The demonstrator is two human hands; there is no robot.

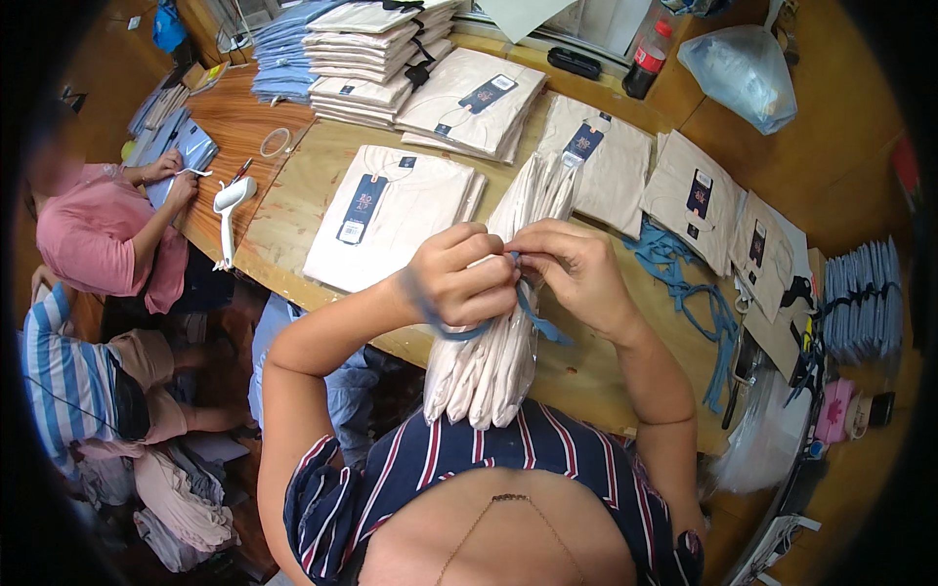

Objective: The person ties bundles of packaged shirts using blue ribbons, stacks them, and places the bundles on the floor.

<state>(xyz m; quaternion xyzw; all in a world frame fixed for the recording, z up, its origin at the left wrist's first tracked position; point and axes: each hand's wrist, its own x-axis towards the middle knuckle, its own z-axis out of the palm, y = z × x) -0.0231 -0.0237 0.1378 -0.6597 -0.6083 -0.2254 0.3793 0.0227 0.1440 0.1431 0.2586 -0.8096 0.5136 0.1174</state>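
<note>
A bundle of cream folded garments in clear plastic sleeves (481,376) stands on edge on the table, close against my body. Around its middle runs a blue cloth strip (547,330). My left hand (463,276) is closed on the strip at the bundle's upper side, its fingers curled. My right hand (576,273) pinches the strip beside it, thumb and fingertips together. Both hands meet over the bundle, and the exact crossing of the strip is partly hidden by the fingers. One end of the strip hangs loose to the right, below my right hand.
Tagged cream garments (391,205) lie in piles across the wooden table (293,244). More blue strips (684,293) lie at right. A lint roller (233,200) sits at left, near a person in pink (107,230) handling blue garments. A cola bottle (647,61) stands behind.
</note>
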